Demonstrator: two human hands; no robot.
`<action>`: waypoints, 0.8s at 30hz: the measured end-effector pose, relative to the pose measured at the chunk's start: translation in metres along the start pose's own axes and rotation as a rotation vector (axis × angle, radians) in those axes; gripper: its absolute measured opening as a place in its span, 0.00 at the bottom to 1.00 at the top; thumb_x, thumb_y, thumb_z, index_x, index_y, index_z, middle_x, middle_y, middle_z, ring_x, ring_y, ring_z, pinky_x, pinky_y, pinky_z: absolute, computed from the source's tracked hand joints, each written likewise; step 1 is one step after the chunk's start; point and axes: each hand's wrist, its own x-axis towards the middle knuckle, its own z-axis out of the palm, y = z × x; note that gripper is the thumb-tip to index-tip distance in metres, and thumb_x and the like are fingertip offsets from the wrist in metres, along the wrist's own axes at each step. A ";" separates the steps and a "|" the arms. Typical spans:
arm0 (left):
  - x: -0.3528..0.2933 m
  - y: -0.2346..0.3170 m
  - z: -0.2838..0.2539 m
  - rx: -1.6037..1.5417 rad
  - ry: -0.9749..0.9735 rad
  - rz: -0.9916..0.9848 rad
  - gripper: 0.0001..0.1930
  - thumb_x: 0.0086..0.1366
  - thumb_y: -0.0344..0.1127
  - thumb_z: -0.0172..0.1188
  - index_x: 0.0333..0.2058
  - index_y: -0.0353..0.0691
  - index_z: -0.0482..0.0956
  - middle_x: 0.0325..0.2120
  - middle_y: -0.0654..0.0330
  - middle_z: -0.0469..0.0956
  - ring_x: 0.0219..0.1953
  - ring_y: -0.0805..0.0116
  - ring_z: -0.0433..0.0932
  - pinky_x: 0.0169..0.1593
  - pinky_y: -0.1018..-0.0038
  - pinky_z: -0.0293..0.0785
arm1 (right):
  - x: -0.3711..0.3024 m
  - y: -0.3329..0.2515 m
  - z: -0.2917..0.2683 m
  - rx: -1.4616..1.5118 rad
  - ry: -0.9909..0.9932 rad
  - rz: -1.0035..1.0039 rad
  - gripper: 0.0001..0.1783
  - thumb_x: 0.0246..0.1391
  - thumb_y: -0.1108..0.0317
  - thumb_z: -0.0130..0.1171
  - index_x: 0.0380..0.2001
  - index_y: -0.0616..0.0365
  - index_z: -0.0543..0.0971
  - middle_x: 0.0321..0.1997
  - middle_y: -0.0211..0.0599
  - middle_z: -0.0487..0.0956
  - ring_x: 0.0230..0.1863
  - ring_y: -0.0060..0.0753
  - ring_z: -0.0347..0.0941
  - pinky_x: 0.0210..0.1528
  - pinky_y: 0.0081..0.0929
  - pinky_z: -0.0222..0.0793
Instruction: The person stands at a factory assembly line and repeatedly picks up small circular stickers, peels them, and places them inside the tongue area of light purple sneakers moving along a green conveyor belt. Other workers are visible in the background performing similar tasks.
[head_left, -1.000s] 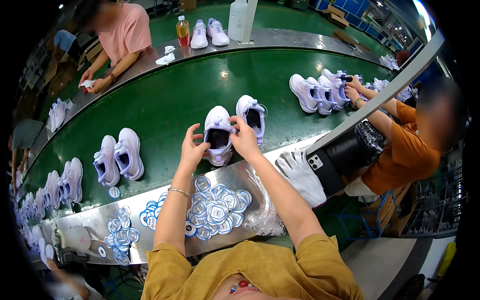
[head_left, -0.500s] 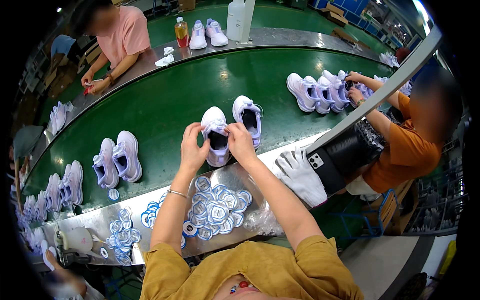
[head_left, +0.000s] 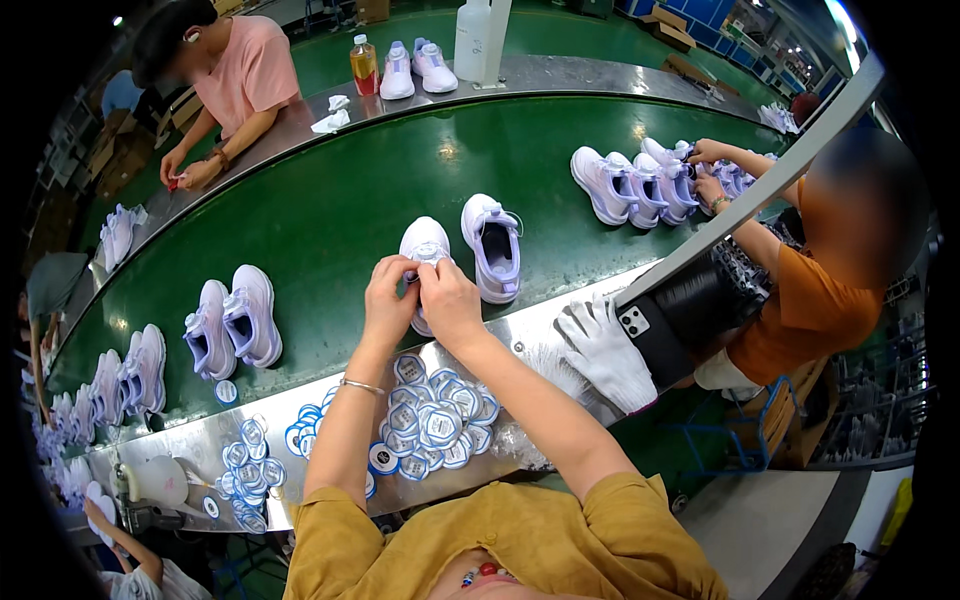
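A white-and-lilac sneaker (head_left: 421,232) stands on the green surface before me, toe pointing away. Over its tongue and opening, my left hand (head_left: 388,300) and my right hand (head_left: 449,303) meet with fingertips pinched together. Whatever they grip is hidden by the fingers. Its mate, a second sneaker (head_left: 497,288), stands untouched just to the right, with a thin cord looping off its collar. Below my wrists, a heap of round blue-and-white tags (head_left: 437,425) lies on the metal ledge (head_left: 515,340).
A pair of sneakers (head_left: 252,310) stands left, more beyond. White gloves (head_left: 608,355) and a phone (head_left: 633,320) lie right, near a slanting grey post (head_left: 760,185). A co-worker in orange (head_left: 815,300) handles sneakers there; another in pink (head_left: 255,65) works across.
My hands have come together over the sneaker's tongue, the right moving left from the shoe's side. The fingers, apart before, are now pinched close together.
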 end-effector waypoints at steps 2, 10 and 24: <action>0.003 -0.017 -0.019 -0.068 -0.014 -0.002 0.12 0.51 0.20 0.57 0.36 0.36 0.78 0.35 0.56 0.77 0.41 0.59 0.75 0.43 0.69 0.72 | -0.009 0.003 0.007 0.024 0.011 -0.006 0.07 0.45 0.74 0.55 0.30 0.59 0.72 0.30 0.42 0.71 0.33 0.43 0.74 0.31 0.34 0.73; 0.042 -0.006 -0.009 0.117 -0.297 0.065 0.08 0.55 0.26 0.62 0.35 0.33 0.82 0.34 0.55 0.77 0.36 0.61 0.77 0.39 0.73 0.73 | -0.020 0.003 0.020 0.115 0.114 -0.032 0.08 0.46 0.76 0.54 0.33 0.62 0.74 0.29 0.42 0.70 0.31 0.44 0.73 0.31 0.35 0.72; 0.072 0.002 -0.020 0.153 -0.629 -0.152 0.10 0.54 0.30 0.62 0.34 0.33 0.83 0.27 0.54 0.76 0.31 0.64 0.77 0.36 0.73 0.73 | -0.020 0.002 0.025 0.264 0.154 -0.030 0.11 0.48 0.79 0.55 0.38 0.62 0.76 0.30 0.42 0.71 0.33 0.46 0.71 0.34 0.38 0.70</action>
